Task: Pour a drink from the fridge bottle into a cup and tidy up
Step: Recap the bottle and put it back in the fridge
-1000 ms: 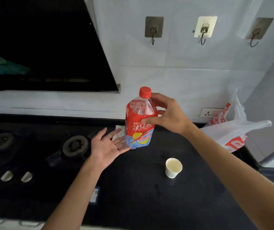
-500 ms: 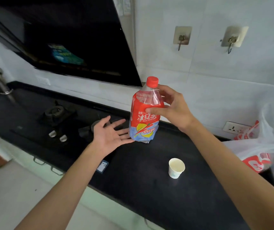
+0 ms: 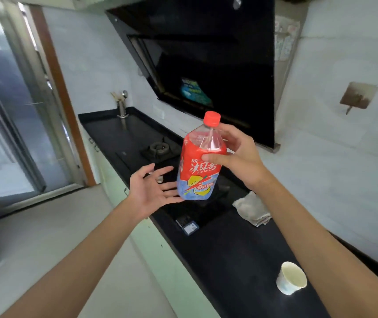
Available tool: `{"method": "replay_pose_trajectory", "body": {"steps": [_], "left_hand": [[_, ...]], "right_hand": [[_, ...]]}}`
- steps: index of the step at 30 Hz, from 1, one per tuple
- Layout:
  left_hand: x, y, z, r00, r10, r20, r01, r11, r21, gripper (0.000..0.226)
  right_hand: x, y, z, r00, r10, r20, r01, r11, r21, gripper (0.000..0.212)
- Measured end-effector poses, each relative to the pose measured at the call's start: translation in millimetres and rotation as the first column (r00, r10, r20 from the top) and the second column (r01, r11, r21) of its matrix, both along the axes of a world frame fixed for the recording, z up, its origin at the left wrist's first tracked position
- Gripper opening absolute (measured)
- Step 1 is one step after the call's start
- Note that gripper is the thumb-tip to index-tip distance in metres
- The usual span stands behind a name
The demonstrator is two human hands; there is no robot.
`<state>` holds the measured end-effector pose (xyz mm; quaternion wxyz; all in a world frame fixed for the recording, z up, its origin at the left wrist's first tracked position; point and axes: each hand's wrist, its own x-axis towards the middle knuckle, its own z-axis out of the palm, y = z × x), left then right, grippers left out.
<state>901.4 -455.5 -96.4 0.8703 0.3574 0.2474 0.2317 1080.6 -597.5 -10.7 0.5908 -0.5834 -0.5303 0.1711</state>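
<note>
cup (image 3: 292, 281): nearest, at 5 o'clock of the view, upright on the desk (image 3: 229, 260). Its inside is pale, and whether it holds drink cannot be told.
cloth (image 3: 252, 208): crumpled on the desk at 4 o'clock of the bottle, near it.
left hand (image 3: 151, 191): at 8 o'clock of the bottle, palm up, fingers released and spread. The tips reach the lower label, but contact is unclear.
bottle (image 3: 200, 166): centre of view, held clear above the desk and tilted slightly, red cap (image 3: 211, 118) on, well apart from the cup.
right hand (image 3: 236, 157): at 3 o'clock of the bottle, fingers grasping its shoulder, thumb across the label.
burner (image 3: 159, 148): beyond, at 10 o'clock.
range hood (image 3: 217, 76): farthest, at 12 o'clock.
step: judged a carry of the capped bottle. Either the pour is ahead or it is going back to the fridge.
next move: needs the left palm under the base for support. A pour needs the cap twisted off first.
</note>
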Motion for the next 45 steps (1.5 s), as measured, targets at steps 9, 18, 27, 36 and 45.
{"method": "replay_pose_trajectory", "body": {"steps": [9, 18, 27, 36, 45], "left_hand": [[-127, 53, 10, 0.966, 0.256, 0.026, -0.256, 0.967, 0.0, 0.061], [-287, 86, 24, 0.881, 0.469, 0.059, -0.47, 0.883, -0.004, 0.067], [-437, 100, 25, 0.757, 0.645, 0.107, -0.647, 0.763, -0.021, 0.06], [-546, 99, 24, 0.656, 0.739, 0.15, -0.737, 0.671, -0.08, 0.067], [-592, 113, 24, 0.544, 0.828, 0.133, -0.824, 0.558, -0.101, 0.06]], "right_hand": [[-99, 99, 19, 0.972, 0.235, -0.012, -0.236, 0.972, -0.007, 0.064], [-248, 186, 33, 0.884, 0.468, -0.008, -0.468, 0.883, -0.018, 0.062], [-395, 246, 38, 0.768, 0.641, -0.016, -0.641, 0.767, -0.028, 0.08], [-509, 286, 35, 0.665, 0.747, -0.02, -0.747, 0.665, -0.01, 0.067], [-572, 335, 35, 0.541, 0.841, 0.019, -0.841, 0.541, -0.013, 0.065]]}}
